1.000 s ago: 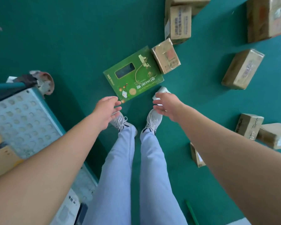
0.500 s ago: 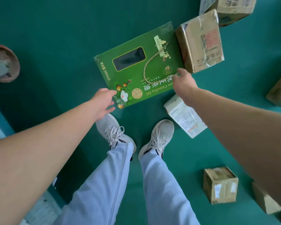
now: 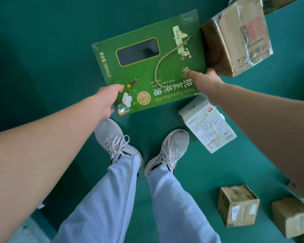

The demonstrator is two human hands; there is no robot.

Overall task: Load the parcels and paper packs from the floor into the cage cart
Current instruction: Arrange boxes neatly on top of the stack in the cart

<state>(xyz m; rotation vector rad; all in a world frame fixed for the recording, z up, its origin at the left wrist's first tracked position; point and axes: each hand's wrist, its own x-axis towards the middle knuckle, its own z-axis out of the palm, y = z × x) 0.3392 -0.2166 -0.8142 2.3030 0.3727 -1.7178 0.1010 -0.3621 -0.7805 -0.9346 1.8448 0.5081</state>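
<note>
A person's left hand [image 3: 106, 99] pinches the near corner of a flat green gift box [image 3: 147, 67] on the floor; right hand [image 3: 206, 81] grips its opposite edge, thumb on top. The taped parcel [image 3: 235, 39] touching the right fingertips could topple as the box lifts.

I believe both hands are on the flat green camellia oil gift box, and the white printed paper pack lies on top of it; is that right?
Not quite. The head view shows the left hand and right hand on the flat green camellia oil gift box, but the white printed paper pack lies on the green floor beside the box's near right corner, not on top of it.
</note>
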